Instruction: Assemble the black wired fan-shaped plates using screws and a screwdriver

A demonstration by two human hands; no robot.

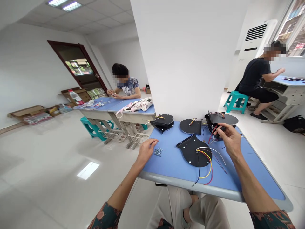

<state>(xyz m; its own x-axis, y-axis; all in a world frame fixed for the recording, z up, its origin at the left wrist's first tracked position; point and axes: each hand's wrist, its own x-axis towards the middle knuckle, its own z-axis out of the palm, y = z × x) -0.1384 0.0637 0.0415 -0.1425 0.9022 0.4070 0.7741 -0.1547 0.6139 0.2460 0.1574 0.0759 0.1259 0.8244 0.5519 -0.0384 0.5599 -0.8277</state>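
My left hand [147, 149] rests at the left edge of the blue table [171, 165], its fingers bent down beside a small heap of silver nuts [158, 151]. My right hand [229, 137] is closed round a black part with red and black wires [215, 131] at the back right. In front of it lies a black round plate [192, 152] with yellow, red, white and black wires [209, 163] trailing toward the front edge. Three more black disc assemblies stand at the back: one [163, 121], another [190, 126], and a third [222, 118].
A white pillar [186, 57] rises right behind the table. A person sits at blue desks [114, 106] to the left, with teal stools [91, 125] below. Another person sits on a teal stool [235, 100] at a desk on the right. Cardboard boxes [30, 113] line the left wall.
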